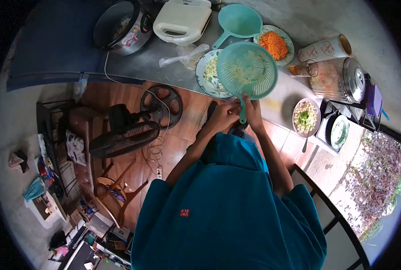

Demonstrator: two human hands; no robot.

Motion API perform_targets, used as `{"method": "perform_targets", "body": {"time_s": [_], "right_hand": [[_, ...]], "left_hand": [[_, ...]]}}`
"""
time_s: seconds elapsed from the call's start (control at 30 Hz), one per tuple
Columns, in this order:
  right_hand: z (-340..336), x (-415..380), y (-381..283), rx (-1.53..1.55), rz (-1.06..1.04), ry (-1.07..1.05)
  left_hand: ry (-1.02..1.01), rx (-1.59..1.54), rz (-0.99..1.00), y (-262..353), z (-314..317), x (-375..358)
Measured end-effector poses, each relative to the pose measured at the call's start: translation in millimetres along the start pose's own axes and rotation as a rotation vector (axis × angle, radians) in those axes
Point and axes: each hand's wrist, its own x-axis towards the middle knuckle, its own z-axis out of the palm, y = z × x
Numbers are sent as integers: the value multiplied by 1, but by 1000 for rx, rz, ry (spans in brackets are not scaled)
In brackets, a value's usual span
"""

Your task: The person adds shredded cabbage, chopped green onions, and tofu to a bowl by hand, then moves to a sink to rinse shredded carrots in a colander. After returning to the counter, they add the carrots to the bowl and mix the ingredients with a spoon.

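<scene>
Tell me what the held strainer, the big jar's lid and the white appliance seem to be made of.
Strainer: most likely plastic, smooth with a slight sheen; the green is even throughout, bowl to handle.
Lid: probably polished metal, given its silvery, bright reflections, though coated plastic is possible.
Appliance: shell looks like hard, smooth plastic; its rounded casing and handle opening seem moulded.

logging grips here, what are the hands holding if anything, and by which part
A green strainer, by its handle, in the right hand. The left hand is at the handle too; whether it grips cannot be told.
</scene>
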Motion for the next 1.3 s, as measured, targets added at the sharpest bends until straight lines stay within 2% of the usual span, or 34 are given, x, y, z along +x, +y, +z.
{"method": "perform_targets", "body": {"time_s": [0.07,0.1,0.13,0.17,0.2,0.23,0.27,0.33,0.37,0.43,0.47,0.67,0.77,0.83,0.97,1.07,1.13,1.17,1.2,1.27,1.3], "right_hand": [[5,10,23,-303,-91,50],[9,11,25,-158,-8,2],[13,17,35,-162,-9,8],[16,28,50,-251,-221,96],[15,37,64,-338,-435,184],[10,38,62,-453,-481,153],[8,39,62,-454,-485,162],[19,28,38,-782,-397,409],[9,33,47,-910,-485,375],[-2,40,57,-1017,-460,370],[-6,44,62,-1114,-435,353],[0,47,66,-1153,-345,344],[-2,48,81,-1154,-311,344],[-4,53,83,-1148,-384,334],[-3,53,80,-1166,-324,323],[9,39,52,-1141,-334,310],[15,31,40,-791,-475,253],[16,29,32,-733,-361,231],[0,40,45,-699,-425,183],[-13,48,47,-643,-400,127],[-12,48,42,-602,-318,137]], "left_hand": [[64,23,-54,13,-10,1],[62,-19,-124,12,-17,3],[58,-60,-192,10,-23,5],[50,-65,-187,8,-32,5],[82,-87,-291,5,-44,5],[115,-104,-394,2,-56,8],[106,-102,-389,-8,-64,15],[559,-209,13,-30,-74,27],[551,-213,14,-32,-72,36],[667,-663,161,-20,-61,56],[660,-668,165,-21,-64,65],[666,-458,271,-78,-76,104],[662,-455,231,-79,-79,106],[588,-672,208,-57,-79,102],[635,-610,226,-66,-83,102],[596,-516,192,-48,-86,100],[562,-435,340,-35,-87,91],[584,-327,373,-25,-89,88],[596,-331,373,-14,-92,88],[635,-240,493,8,-96,85],[662,-235,479,32,-99,78]]}}
